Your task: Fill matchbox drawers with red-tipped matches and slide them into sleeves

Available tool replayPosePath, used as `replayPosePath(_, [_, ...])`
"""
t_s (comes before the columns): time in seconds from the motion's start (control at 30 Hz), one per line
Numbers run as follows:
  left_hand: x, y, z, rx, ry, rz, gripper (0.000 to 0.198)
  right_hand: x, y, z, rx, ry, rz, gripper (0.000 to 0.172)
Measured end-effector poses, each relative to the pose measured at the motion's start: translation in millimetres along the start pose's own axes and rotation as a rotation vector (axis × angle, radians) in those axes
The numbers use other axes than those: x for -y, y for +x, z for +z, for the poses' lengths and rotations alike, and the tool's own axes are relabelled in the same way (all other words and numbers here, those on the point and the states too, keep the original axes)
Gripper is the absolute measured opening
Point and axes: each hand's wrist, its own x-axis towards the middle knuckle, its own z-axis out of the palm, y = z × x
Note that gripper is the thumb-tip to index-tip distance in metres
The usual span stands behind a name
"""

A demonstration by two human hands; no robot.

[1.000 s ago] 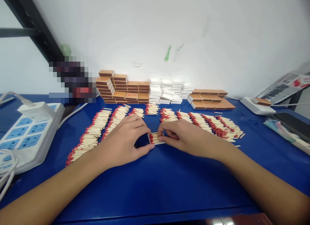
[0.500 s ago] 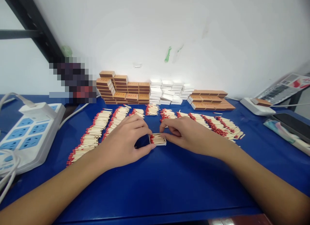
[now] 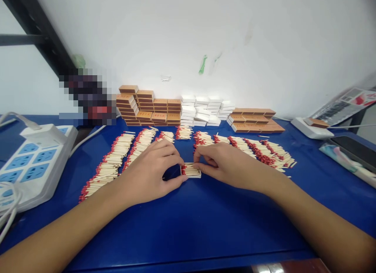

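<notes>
A small white matchbox tray [image 3: 190, 170] filled with red-tipped matches lies on the blue table [image 3: 188, 222] in front of me. My left hand [image 3: 152, 167] pinches the tray's left end between thumb and forefinger. My right hand [image 3: 226, 163] holds the tray's right end, its fingertips curled onto the matches. Rows of loose red-tipped matches [image 3: 117, 157] fan out behind both hands, from the left round to the right side [image 3: 264, 151].
Along the wall stand stacked brown matchbox sleeves [image 3: 147, 108], white trays [image 3: 205, 110] and more brown sleeves [image 3: 255, 120]. A white power strip [image 3: 32, 159] with cables lies at left. A second strip [image 3: 311, 128] and a phone [image 3: 355, 149] sit at right.
My right hand's fingers have shifted slightly on the tray, pressing the matches down. The tray and my left hand have stayed nearly in place.
</notes>
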Motion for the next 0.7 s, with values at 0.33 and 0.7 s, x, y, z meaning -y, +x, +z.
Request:
replayPosePath(0.33, [-1.1,-0.6,0.4,0.005,-0.012,-0.028,0.015,3.7,0.5,0.6,0.034,0.034,-0.014,0.016])
replayPosePath(0.7, [-1.4,-0.9,0.0,-0.002,-0.03,-0.01,0.013,3.7,1.3,0.2,0.03,0.064,-0.019,0.019])
